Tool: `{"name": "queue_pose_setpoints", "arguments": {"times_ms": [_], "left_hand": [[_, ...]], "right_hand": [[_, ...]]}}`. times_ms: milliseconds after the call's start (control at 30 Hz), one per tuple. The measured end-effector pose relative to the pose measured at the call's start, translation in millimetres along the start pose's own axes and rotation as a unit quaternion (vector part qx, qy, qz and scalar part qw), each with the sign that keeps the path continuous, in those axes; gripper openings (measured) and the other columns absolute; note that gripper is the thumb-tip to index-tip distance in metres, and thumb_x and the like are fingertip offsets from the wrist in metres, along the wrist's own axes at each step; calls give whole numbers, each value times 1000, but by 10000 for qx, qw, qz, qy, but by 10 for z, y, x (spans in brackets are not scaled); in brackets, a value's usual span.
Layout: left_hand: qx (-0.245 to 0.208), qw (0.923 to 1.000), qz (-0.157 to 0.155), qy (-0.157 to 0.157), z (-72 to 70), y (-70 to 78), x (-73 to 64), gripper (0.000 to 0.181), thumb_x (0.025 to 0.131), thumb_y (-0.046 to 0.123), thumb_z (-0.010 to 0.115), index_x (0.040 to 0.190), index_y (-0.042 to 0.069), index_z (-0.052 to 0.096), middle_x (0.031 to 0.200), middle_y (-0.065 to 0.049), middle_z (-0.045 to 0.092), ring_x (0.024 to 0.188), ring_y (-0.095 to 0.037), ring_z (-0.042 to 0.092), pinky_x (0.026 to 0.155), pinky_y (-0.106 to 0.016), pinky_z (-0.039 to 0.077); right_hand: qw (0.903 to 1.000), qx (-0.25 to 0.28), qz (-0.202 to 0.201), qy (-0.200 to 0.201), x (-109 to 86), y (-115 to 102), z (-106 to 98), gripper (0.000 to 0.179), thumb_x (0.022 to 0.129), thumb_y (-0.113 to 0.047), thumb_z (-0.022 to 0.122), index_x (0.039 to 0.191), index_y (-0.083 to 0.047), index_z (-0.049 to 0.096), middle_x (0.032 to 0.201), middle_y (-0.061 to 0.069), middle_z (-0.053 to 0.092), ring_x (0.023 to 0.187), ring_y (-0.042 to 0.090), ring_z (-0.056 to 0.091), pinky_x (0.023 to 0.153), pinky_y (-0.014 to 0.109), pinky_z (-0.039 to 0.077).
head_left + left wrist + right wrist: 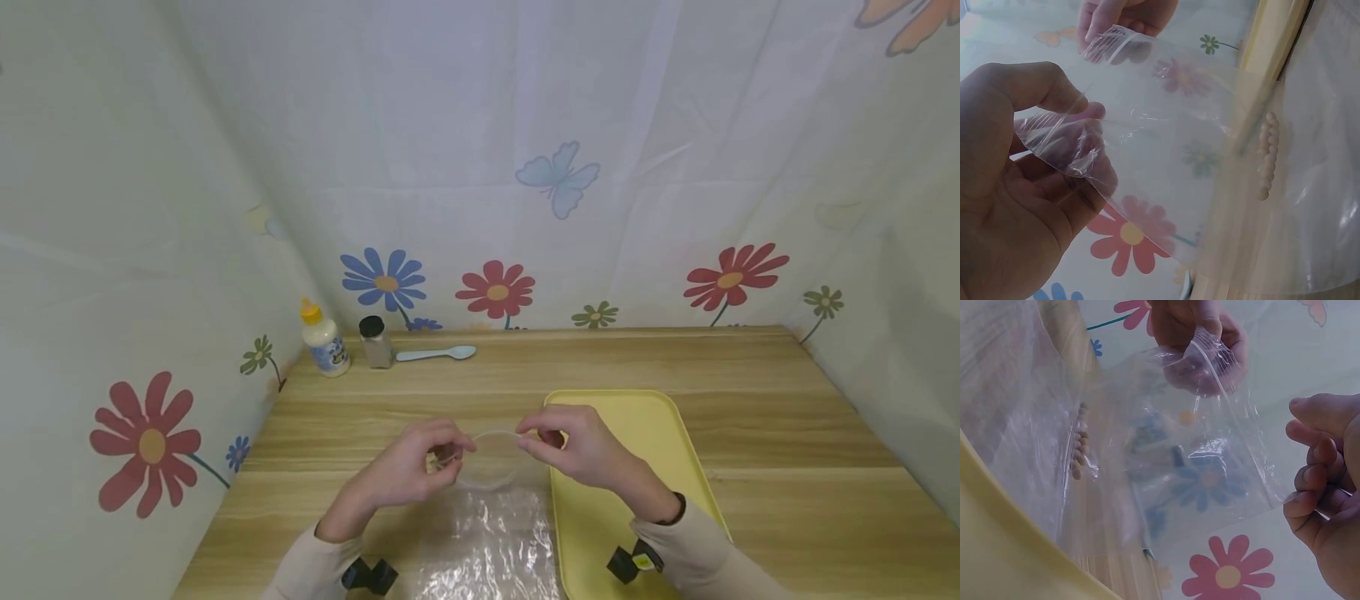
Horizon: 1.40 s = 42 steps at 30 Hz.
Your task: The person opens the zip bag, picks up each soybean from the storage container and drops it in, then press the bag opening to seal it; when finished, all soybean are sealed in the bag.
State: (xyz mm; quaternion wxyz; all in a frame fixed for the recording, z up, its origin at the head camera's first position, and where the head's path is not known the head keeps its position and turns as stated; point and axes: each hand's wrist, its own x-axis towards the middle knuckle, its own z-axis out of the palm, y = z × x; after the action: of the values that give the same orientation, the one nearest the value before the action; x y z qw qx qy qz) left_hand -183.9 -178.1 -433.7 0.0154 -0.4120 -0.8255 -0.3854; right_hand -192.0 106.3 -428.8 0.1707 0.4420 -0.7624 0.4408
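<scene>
Both hands hold a clear zip bag [1166, 125] by its mouth, which shows as an oval in the head view. My left hand [420, 462] pinches one side between thumb and fingers. At the opposite edge my right hand [573, 442] pinches the rim, its other fingers curled; in the right wrist view its fingertips [1300, 506] are at the bag's corner. Shiny clear plastic [487, 550] spreads below the hands. Several small round tan pieces [1268, 156] lie in a row near the lower end of the bag; whether they are inside it I cannot tell.
A yellow tray [622, 517] lies under and beside the right forearm. Toward the back left stand a white bottle with a yellow cap [326, 346] and a black-lidded jar [376, 343], beside a pale blue spoon [438, 354]. Flowered curtains surround the wooden table [810, 433].
</scene>
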Motion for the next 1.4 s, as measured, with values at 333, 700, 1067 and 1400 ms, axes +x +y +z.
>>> {"name": "queue_pose_setpoints", "arguments": {"times_ms": [333, 700, 1067, 1400], "left_hand": [[40, 10000, 36, -7, 0, -2, 10, 30, 80, 3, 63, 108, 11, 68, 86, 2, 63, 75, -2, 55, 66, -20, 54], [70, 9999, -142, -13, -1, 21, 13, 28, 82, 4, 65, 109, 11, 68, 87, 3, 63, 77, -3, 55, 68, -21, 54], [164, 9998, -76, -32, -74, 52, 95, 26, 82, 4, 66, 107, 11, 69, 88, 7, 61, 78, -4, 55, 69, -22, 54], [257, 9997, 19, -10, -91, 94, 166, 27, 82, 4, 66, 107, 13, 69, 87, 6, 63, 78, -3, 55, 68, -20, 53]], "right_hand": [[9999, -129, -2, 53, 0, 48, -38, 16, 80, -4, 76, 94, -10, 74, 64, -8, 53, 55, 9, 45, 48, 22, 41], [9996, -231, 100, 91, 9, 59, -78, 18, 76, 2, 76, 93, -5, 71, 64, -1, 49, 59, 17, 48, 53, 24, 42], [9989, -274, 286, -267, 21, 116, -193, 32, 78, -17, 80, 108, -14, 70, 97, -4, 65, 83, 8, 54, 68, 27, 51], [9911, -330, 800, -1013, -21, 105, -310, 47, 77, -29, 82, 116, -10, 66, 102, 1, 68, 86, 14, 60, 75, 32, 54]]}}
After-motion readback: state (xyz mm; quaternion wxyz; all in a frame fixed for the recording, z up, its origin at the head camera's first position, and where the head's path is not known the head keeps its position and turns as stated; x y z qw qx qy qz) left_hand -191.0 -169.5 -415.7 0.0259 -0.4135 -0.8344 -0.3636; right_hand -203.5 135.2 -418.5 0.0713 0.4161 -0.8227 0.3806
